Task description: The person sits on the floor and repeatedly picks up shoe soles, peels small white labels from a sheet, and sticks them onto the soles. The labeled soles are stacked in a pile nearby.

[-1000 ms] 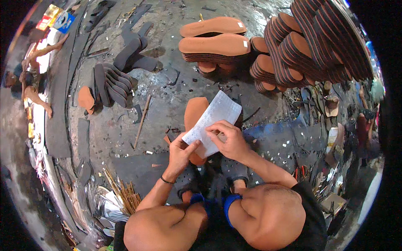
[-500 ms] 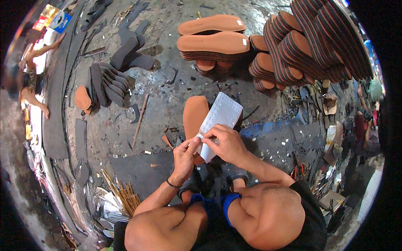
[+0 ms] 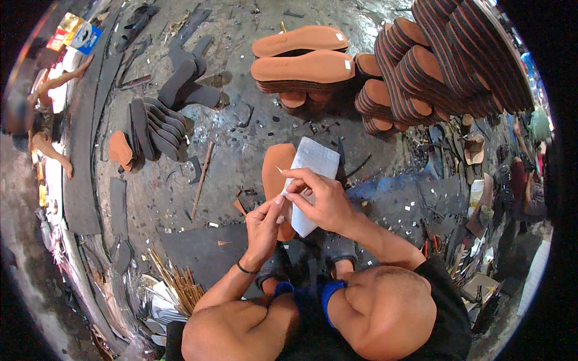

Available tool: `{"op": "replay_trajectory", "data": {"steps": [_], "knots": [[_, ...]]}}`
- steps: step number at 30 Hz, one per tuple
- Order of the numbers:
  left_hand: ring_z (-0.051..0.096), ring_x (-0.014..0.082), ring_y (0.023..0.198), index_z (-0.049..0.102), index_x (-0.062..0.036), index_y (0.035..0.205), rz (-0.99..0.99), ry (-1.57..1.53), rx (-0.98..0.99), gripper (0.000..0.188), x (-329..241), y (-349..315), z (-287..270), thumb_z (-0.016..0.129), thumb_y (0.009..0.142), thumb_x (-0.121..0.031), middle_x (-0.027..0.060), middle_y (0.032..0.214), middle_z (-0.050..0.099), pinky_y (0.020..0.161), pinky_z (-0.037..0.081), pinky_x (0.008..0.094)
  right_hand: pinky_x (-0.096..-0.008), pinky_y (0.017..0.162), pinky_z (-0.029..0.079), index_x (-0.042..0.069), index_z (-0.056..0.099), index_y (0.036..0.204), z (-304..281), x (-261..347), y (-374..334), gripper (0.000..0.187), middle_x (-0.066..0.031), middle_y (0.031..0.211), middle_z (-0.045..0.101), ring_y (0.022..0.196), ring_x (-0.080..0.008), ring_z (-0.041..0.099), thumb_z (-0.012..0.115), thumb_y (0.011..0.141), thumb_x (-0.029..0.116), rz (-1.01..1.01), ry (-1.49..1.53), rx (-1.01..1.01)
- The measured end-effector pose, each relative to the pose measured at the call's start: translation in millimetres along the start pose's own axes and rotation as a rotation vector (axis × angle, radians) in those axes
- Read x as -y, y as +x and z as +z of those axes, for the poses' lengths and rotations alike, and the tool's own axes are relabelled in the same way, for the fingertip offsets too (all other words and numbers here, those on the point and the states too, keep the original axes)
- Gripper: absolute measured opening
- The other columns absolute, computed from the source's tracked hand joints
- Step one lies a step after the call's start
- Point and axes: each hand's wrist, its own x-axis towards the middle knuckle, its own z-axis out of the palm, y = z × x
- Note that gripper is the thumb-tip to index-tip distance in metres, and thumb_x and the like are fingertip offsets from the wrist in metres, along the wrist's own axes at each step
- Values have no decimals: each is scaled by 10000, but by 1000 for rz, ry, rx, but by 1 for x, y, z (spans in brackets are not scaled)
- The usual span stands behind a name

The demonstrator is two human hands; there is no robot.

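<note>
Fingers (image 3: 275, 210) of the left hand (image 3: 262, 228) are pressed together on the left edge of a white sheet (image 3: 317, 151). Thumb and forefinger of the right hand (image 3: 301, 186) are bent toward that same edge; whether they grip anything cannot be told. Landmark for all positions: the single tan sole (image 3: 278, 159), below both hands.

Largest item: a tall pile of tan-topped soles (image 3: 463, 66), beyond the landmark and to its right, its rows leaning on one another. A knock could bring rows down. A shorter stack (image 3: 304, 65) stands straight beyond the landmark; its overhanging top layers could slide if brushed. Dark soles (image 3: 159, 129) lean together well to the landmark's left, with similar exposure.

The landmark sole itself is partly covered by the sheet and hands, so its right side cannot be inspected.

The sheet lies over the sole's right side. It could crease or tear should the two hands pull unevenly on that edge.

Smallest: a pale sliver (image 3: 279, 170) by the right forefinger, over the sole, too small to identify. If loose, it could drop among the floor scraps through a slack hold.
</note>
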Motion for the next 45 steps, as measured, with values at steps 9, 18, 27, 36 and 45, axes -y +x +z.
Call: {"op": "replay_trajectory", "data": {"steps": [9,18,27,36,45], "knots": [[564,79,795,671,28,1065,56,-51,49,268,-16,2,-3,545,1009,-202,20,943,651,651,428,227,-412,774,528,68,516,1194,-9,16,17,367,-132,925,657,861,-316,661,655,855,63,-47,-37,14],[526,54,776,677,50,1093,214,-29,5,324,-26,4,2,560,1007,-239,13,912,632,653,408,217,-420,777,545,81,500,1284,-8,33,27,455,-153,981,657,922,-331,665,654,857,68,-227,-158,-47],[561,79,823,667,21,1055,141,-92,40,284,-18,0,-8,539,1012,-228,33,942,642,701,439,246,-405,809,536,108,504,1302,-3,27,20,477,-95,925,666,904,-313,656,658,852,68,-197,-215,22],[619,125,863,660,13,1031,119,-189,-20,263,-13,4,-2,534,1014,-217,62,981,670,787,526,305,-374,855,522,24,486,1278,13,18,7,515,-166,1137,552,940,-294,640,673,801,-37,-249,-16,-59],[649,140,879,641,33,1114,102,-28,-49,245,-16,4,-3,619,963,-159,91,1040,676,795,552,293,-368,818,532,43,488,1307,9,16,3,523,-169,1160,502,1013,-272,594,636,816,-65,-211,-35,13]]}}
